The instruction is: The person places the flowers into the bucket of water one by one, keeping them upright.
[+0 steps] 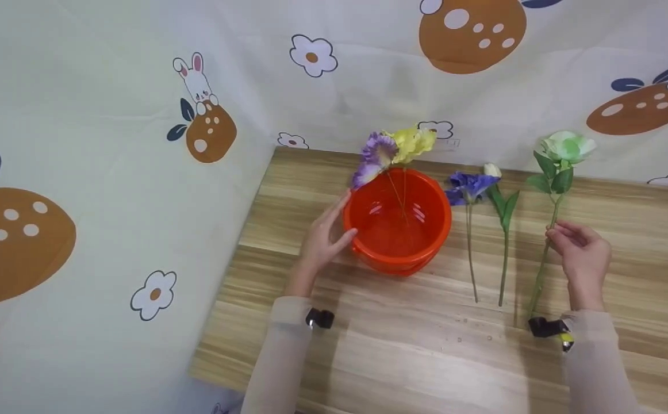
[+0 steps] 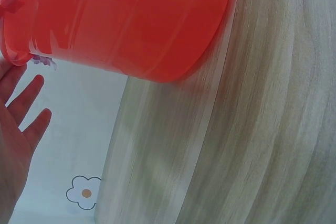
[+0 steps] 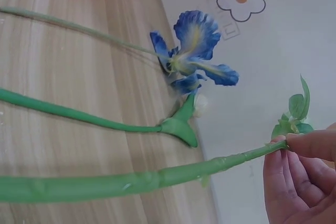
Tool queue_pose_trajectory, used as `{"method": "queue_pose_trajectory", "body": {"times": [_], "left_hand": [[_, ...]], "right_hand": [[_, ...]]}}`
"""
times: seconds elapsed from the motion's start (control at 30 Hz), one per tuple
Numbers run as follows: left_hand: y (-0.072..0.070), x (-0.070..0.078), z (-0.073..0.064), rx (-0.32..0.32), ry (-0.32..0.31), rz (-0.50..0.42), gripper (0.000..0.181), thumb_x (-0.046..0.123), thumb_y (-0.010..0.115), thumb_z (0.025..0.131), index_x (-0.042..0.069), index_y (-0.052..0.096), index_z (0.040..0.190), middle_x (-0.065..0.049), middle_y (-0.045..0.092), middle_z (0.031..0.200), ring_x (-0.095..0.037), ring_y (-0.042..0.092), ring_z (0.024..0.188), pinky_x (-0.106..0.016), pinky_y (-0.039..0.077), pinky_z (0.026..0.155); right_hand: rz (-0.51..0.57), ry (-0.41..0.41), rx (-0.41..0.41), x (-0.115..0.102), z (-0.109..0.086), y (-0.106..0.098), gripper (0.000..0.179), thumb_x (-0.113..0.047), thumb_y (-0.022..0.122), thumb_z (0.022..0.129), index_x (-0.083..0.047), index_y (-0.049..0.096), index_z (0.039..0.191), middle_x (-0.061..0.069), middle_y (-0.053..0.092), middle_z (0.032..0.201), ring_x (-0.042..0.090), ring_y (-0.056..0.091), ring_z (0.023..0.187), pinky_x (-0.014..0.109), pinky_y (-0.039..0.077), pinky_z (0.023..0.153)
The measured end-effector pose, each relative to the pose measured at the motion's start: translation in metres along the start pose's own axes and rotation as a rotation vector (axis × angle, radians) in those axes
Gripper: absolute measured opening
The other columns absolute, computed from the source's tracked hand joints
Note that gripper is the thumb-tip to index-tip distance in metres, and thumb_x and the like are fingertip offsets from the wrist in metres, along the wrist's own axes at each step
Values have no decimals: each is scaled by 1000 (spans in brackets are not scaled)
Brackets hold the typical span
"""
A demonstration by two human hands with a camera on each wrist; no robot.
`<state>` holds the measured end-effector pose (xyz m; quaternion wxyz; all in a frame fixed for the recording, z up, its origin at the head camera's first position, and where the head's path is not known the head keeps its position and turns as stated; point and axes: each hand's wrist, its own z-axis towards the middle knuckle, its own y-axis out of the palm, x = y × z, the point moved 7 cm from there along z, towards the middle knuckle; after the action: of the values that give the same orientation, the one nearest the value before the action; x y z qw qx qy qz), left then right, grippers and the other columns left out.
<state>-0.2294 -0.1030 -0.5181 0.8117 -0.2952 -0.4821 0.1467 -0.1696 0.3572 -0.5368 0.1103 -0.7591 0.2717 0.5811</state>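
Note:
A red bucket [image 1: 397, 261] stands on the wooden table, with a purple flower [image 1: 377, 154] and a yellow flower [image 1: 413, 144] leaning out over its far rim. My left hand [image 1: 325, 238] touches the bucket's left side, fingers spread along the rim; in the left wrist view those fingers look extended. On the right, my right hand [image 1: 586, 253] pinches the stem of a pale green artificial flower [image 1: 568, 147] between thumb and fingers. That stem crosses the right wrist view. Its lower end is near the wrist camera.
Between bucket and right hand lie a blue flower [image 1: 469, 185] and a white tulip [image 1: 491, 170] with green leaves. The table [image 1: 403, 345] meets a printed cloth [image 1: 363, 86] along its back and left edges. Small clear droplets or specks dot the tabletop.

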Motion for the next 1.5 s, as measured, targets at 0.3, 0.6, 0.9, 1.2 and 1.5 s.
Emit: {"method": "queue_pose_trajectory", "body": {"times": [0.3, 0.6, 0.9, 1.2, 1.5], "left_hand": [[0, 1, 0, 7, 12, -8, 68, 29, 62, 88, 24, 30, 148, 2, 33, 152, -17, 33, 139, -41, 31, 112], [0, 1, -1, 17, 8, -13, 68, 28, 63, 88, 24, 32, 148, 7, 32, 152, -14, 32, 139, -41, 30, 112], [1, -1, -1, 10, -3, -16, 69, 27, 63, 88, 25, 31, 148, 6, 31, 153, -13, 32, 139, -40, 30, 113], [0, 0, -1, 9, 2, -27, 69, 26, 64, 87, 25, 31, 148, 8, 31, 153, -14, 32, 139, -40, 30, 113], [1, 0, 0, 11, 2, -48, 70, 24, 64, 86, 24, 31, 148, 6, 31, 153, -14, 32, 139, -41, 31, 112]], "right_hand": [[101, -59, -16, -12, -11, 16, 18, 14, 67, 76, 0, 69, 88, 4, 69, 74, 10, 69, 66, 20, 56, 65], [139, -101, -21, -21, -17, 30, 20, 14, 68, 75, 4, 69, 92, 6, 69, 76, 12, 69, 67, 21, 56, 65], [177, -170, -68, -41, -29, 50, 23, 13, 69, 75, 7, 66, 97, 9, 69, 80, 15, 70, 70, 24, 57, 67], [209, -289, -140, -74, -45, 76, 25, 13, 69, 74, 11, 65, 99, 12, 67, 81, 18, 69, 71, 26, 58, 66], [216, -395, -188, -106, -59, 103, 26, 13, 71, 73, 12, 65, 99, 13, 67, 83, 18, 67, 70, 24, 58, 65]]}}
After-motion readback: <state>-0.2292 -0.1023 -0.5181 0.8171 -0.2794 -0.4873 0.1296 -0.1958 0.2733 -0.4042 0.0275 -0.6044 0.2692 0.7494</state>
